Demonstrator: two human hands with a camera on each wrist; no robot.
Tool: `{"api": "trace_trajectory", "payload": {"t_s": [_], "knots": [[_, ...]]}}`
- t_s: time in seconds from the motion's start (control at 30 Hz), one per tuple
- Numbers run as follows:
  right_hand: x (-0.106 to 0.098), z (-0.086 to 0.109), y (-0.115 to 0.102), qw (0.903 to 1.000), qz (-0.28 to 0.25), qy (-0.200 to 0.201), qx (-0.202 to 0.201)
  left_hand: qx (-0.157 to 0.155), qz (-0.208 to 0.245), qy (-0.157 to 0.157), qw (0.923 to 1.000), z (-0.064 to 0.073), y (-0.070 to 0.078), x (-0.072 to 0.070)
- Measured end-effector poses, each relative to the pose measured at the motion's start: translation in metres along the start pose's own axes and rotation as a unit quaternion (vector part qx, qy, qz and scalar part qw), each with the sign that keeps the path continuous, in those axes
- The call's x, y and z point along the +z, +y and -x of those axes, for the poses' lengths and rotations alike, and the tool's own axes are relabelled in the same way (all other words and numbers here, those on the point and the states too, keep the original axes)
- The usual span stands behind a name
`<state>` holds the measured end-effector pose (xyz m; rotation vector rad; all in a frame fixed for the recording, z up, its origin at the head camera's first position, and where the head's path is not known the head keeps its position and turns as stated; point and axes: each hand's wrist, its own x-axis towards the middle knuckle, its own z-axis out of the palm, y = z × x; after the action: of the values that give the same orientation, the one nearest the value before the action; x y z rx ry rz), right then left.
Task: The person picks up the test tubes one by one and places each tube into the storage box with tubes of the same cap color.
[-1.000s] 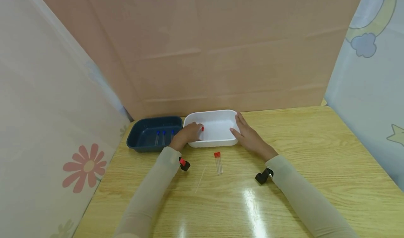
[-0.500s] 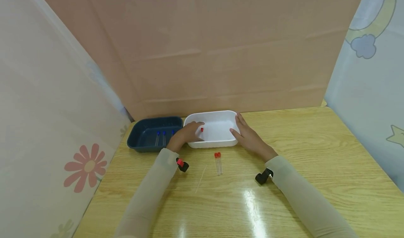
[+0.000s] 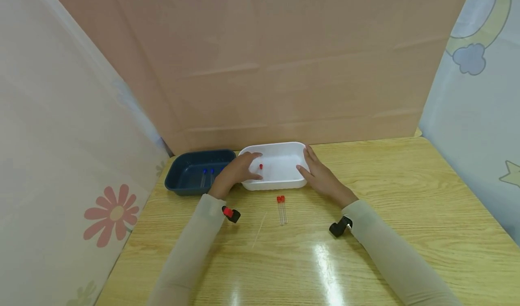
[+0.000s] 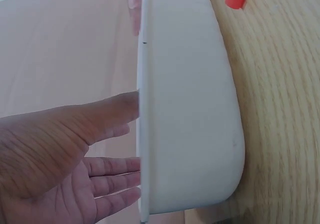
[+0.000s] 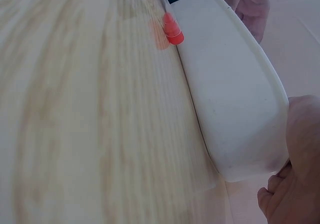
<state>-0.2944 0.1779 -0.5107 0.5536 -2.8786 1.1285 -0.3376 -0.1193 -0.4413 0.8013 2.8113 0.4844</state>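
In the head view my left hand (image 3: 240, 168) reaches over the left end of a white tray (image 3: 280, 185), fingers and thumb spread apart. Between them, inside the tray, shows the red cap (image 3: 261, 166) of a test tube; its clear body barely shows. The left wrist view has the left thumb and fingers passing behind the tray's rim. My right hand (image 3: 323, 176) holds the tray's right end, thumb over the rim and fingers outside. In front of the tray, two red-capped test tubes (image 3: 282, 211) lie side by side on the table.
Left of the white tray stands a dark blue tray (image 3: 183, 191), close beside it, with blue-capped test tubes (image 3: 204, 177) lying inside. Behind both trays rises a brown backdrop (image 3: 260, 71). Printed curtains hang at both sides of the wooden table (image 3: 386, 175).
My left hand has let go of the red-capped tube, its fingers and thumb spreading apart and drawing slightly left. The tube lies in the white tray. My right hand has stayed put.
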Motion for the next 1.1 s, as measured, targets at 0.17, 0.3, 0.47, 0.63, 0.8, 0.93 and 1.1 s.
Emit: {"api": "trace_trajectory", "payload": {"t_s": [0.17, 0.3, 0.47, 0.63, 0.8, 0.93, 1.1], "knots": [[0.000, 0.000, -0.001, 1.0000, 0.002, 0.000, -0.001, 0.011, 0.002, 0.016, 0.9998, 0.010, 0.004, -0.004], [-0.001, 0.000, -0.002, 1.0000, 0.002, 0.002, -0.001, 0.029, 0.001, 0.033, 0.9991, 0.018, 0.008, -0.006], [0.001, -0.001, 0.000, 1.0000, 0.001, 0.006, -0.002, 0.035, 0.005, 0.042, 0.9985, 0.028, 0.014, -0.005], [0.002, 0.001, 0.001, 1.0000, 0.005, 0.001, 0.001, 0.038, 0.000, 0.049, 0.9981, 0.036, 0.018, -0.002], [0.003, 0.003, -0.001, 1.0000, 0.003, -0.001, 0.002, 0.034, -0.015, 0.057, 0.9977, 0.045, 0.025, -0.003], [0.002, 0.002, -0.003, 1.0000, 0.005, 0.002, 0.001, 0.044, -0.029, 0.054, 0.9972, 0.051, 0.032, -0.005], [0.000, 0.001, -0.004, 1.0000, 0.007, 0.004, 0.002, 0.050, -0.037, 0.060, 0.9962, 0.059, 0.039, -0.005]]}}
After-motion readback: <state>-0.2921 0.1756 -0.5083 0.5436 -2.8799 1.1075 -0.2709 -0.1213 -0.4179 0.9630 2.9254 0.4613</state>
